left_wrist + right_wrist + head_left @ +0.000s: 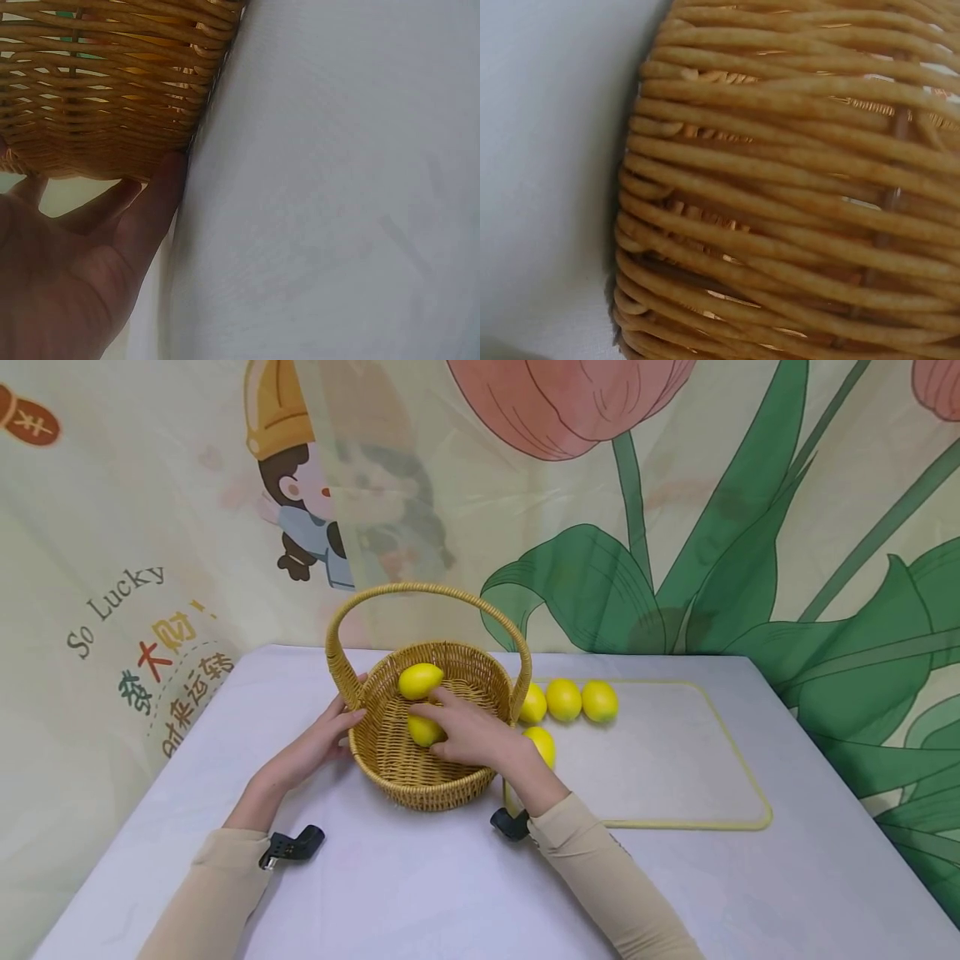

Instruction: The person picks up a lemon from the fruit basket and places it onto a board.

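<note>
A round wicker basket (420, 797) with a tall arched handle (420, 587) stands on the table. My left hand (326, 739) rests against its left outer side. In the left wrist view, the fingers (154, 210) of that hand touch the woven wall (112, 97) low down, close to the tabletop. My right hand (476, 731) reaches inside over the right rim, its thumb and fingers around a yellow lemon (422, 732). Just behind it lies another lemon (420, 680) in the basket. Only the basket's outer weave (795, 180) fills the right wrist view; the right hand's grip is hidden there.
Right of the basket lies a pale rectangular tray (652, 777) with a yellow rim. Several lemons sit on its left part, among them a back-row lemon (600, 702) and a nearer lemon (542, 745) partly behind the right forearm. A printed curtain (600, 568) hangs behind the table.
</note>
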The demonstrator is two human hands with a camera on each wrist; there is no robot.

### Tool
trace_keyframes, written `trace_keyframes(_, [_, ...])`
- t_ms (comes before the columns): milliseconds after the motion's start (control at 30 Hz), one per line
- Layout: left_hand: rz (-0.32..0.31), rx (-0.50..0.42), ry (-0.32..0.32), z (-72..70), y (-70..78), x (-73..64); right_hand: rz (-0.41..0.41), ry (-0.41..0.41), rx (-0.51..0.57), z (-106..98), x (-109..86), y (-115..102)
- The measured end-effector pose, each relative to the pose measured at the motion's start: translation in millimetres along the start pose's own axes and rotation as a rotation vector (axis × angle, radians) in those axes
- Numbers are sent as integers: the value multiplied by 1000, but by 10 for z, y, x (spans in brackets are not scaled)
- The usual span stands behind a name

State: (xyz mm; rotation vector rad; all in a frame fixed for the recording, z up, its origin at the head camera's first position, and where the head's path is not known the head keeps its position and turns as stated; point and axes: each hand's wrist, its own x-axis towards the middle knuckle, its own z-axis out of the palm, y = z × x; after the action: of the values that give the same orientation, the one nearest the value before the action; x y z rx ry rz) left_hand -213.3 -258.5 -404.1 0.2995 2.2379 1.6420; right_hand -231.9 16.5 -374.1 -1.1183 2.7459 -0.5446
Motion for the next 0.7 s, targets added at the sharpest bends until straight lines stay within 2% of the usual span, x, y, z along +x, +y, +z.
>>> trace_keyframes(467, [0, -2, 3, -5, -13, 4, 17, -53, 91, -9, -10, -5])
trace_keyframes(700, [-5, 9, 3, -7, -11, 2, -26, -74, 109, -18, 3, 6])
